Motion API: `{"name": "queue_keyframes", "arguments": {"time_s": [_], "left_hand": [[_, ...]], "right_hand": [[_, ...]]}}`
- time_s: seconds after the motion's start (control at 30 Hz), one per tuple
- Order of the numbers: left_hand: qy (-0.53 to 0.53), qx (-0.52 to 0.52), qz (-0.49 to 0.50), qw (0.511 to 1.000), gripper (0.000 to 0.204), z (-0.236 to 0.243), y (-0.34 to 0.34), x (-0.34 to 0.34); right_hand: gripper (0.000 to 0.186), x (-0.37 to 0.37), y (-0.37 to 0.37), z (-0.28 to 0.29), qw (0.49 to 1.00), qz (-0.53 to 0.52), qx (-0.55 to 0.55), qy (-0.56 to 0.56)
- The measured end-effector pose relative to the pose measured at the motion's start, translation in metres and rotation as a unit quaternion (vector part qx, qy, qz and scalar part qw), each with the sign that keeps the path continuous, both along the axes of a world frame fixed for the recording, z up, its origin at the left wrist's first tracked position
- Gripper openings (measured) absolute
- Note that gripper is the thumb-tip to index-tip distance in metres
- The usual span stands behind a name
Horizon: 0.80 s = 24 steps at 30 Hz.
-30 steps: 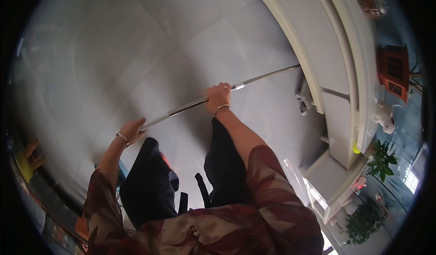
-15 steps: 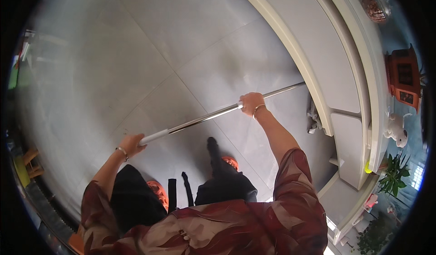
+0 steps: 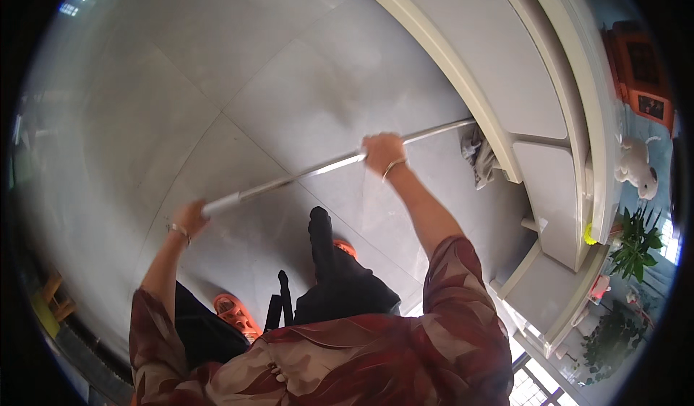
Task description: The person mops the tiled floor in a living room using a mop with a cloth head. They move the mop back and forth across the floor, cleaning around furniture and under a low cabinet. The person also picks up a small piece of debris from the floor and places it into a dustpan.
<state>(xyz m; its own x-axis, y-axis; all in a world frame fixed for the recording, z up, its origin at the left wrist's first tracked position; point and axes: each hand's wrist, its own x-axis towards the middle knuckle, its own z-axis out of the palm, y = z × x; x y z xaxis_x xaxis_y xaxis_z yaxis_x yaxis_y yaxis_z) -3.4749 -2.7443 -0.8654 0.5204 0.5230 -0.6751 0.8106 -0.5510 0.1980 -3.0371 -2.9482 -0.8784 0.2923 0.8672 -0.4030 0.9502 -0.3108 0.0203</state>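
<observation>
Both my hands are closed around the mop pole (image 3: 303, 175): left hand (image 3: 189, 218) clenched near its upper end, close to my body, right hand (image 3: 383, 153) gripping farther down the shaft. Below them are my orange sandals (image 3: 235, 313) on the grey tiled floor (image 3: 217, 81). Beyond my right fingers the pole runs out to the grey mop cloth (image 3: 481, 157), pressed against the foot of the pale cabinet (image 3: 506, 81). I judge I'm mid-stroke along that edge; drawing the cloth back calls for a steady two-handed pull.
</observation>
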Motion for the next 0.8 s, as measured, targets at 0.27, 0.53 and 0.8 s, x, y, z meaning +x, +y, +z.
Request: {"name": "queue_keyframes", "arguments": {"time_s": [0.27, 0.53, 0.8], "left_hand": [[0.017, 0.044, -0.006, 0.999, 0.020, 0.073, 0.023, 0.034], [0.128, 0.119, 0.000, 0.985, 0.015, 0.139, 0.098, -0.147], [0.140, 0.030, -0.061, 0.988, 0.015, 0.081, 0.057, -0.063]], "right_hand": [[0.017, 0.007, 0.029, 0.016, 0.995, 0.004, -0.062, 0.075], [0.009, -0.145, 0.116, 0.059, 0.959, 0.138, 0.095, 0.228], [0.006, -0.086, 0.030, 0.022, 0.971, 0.051, 0.078, 0.220]]}}
